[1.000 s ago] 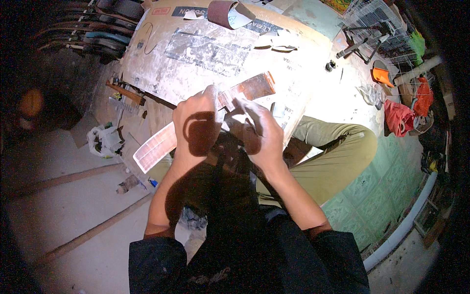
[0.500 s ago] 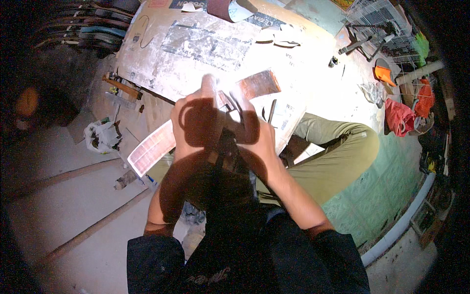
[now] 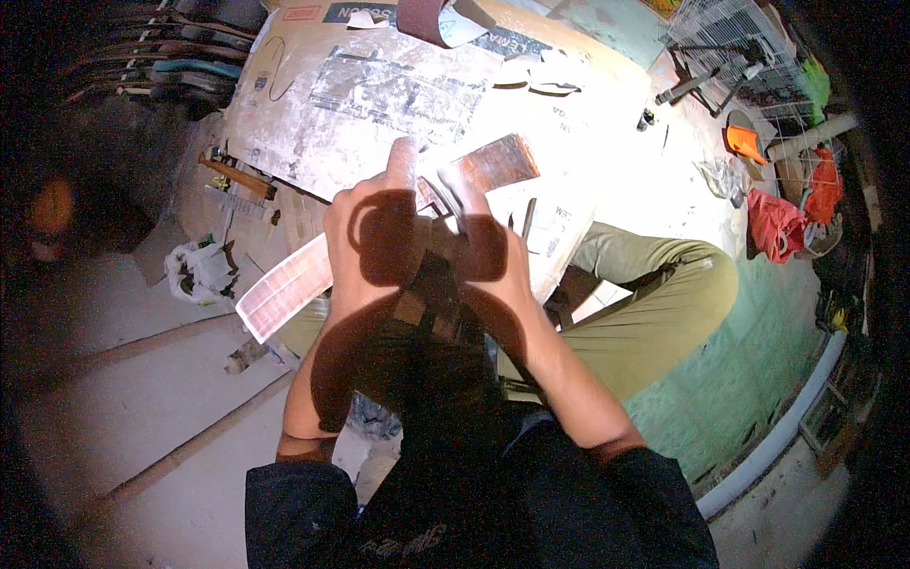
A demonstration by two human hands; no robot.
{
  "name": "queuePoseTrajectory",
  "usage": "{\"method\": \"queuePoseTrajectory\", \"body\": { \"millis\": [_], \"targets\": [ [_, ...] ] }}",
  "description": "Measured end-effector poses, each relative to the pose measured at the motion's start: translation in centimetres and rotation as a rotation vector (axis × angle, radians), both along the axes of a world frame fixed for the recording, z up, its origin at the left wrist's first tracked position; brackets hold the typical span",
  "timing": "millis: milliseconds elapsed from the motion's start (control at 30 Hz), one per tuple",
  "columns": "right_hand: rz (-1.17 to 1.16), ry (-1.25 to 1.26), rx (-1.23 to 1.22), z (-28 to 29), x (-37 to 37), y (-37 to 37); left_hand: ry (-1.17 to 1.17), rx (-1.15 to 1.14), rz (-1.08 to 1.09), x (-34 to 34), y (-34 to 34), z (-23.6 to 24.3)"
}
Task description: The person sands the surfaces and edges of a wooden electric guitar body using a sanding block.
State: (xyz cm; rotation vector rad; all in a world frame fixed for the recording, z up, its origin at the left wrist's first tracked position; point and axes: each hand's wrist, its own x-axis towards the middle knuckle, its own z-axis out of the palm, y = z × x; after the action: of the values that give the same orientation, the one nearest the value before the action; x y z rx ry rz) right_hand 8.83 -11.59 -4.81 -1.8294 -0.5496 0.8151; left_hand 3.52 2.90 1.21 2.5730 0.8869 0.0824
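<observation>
A long reddish-brown strip of sandpaper [image 3: 289, 289] runs slantwise under both hands. Its pale, lined end sticks out at the left, and its darker brown end lies on the white board to the upper right. My left hand [image 3: 374, 232] is closed over the strip, with a dusty finger stretched forward. Close beside it, my right hand [image 3: 495, 242] has its fingers curled in around a small thing in the middle. Shadow and my fingers hide most of that thing, so its kind cannot be made out. The right fingertips look whitish with dust and slightly blurred.
Beneath the hands lies a dusty flattened cardboard sheet [image 3: 379, 104]. A curled maroon sandpaper piece [image 3: 422, 21] and torn white scraps [image 3: 537, 74] rest toward its far side. A wooden-handled tool [image 3: 242, 177] lies left; a red bag [image 3: 775, 226] and orange thing [image 3: 744, 142] are right.
The sandpaper strip has shifted slightly to the left, its pale end reaching a little farther out. Both hands stay close together in nearly the same place.
</observation>
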Motion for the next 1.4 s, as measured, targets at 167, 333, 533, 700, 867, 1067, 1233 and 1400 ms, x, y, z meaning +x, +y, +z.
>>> {"method": "queuePoseTrajectory", "body": {
  "millis": [167,333,533,700,867,1067,1233,1400],
  "targets": [
    [0.083,-0.106,-0.024,-1.2,-1.1,-0.8,-0.047,0.056,-0.098,0.1,0.5,0.5],
    [0.091,0.045,0.196,1.7,1.3,1.0,0.015,0.080,-0.060,0.5,1.2,-0.1],
    [0.093,-0.002,-0.070,-1.1,-0.6,0.2,0.030,0.023,-0.007,0.8,0.8,0.4],
    [0.073,-0.025,0.012,-2.6,-0.3,0.3,0.013,0.099,-0.088,0.4,0.5,0.6],
    [0.139,-0.087,-0.067,-2.2,-1.1,-0.2,0.212,0.092,0.054,1.4,1.8,0.7],
    [0.026,-0.129,0.136,0.3,1.1,1.8,0.320,0.181,-0.085,2.3,1.4,1.6],
    [0.026,-0.213,0.047,-1.1,-0.3,1.1,0.349,0.121,-0.067,1.9,1.3,1.3],
    [0.105,-0.126,0.019,0.3,-0.3,1.5,0.288,0.120,-0.080,1.5,2.0,0.9]
  ]
}}
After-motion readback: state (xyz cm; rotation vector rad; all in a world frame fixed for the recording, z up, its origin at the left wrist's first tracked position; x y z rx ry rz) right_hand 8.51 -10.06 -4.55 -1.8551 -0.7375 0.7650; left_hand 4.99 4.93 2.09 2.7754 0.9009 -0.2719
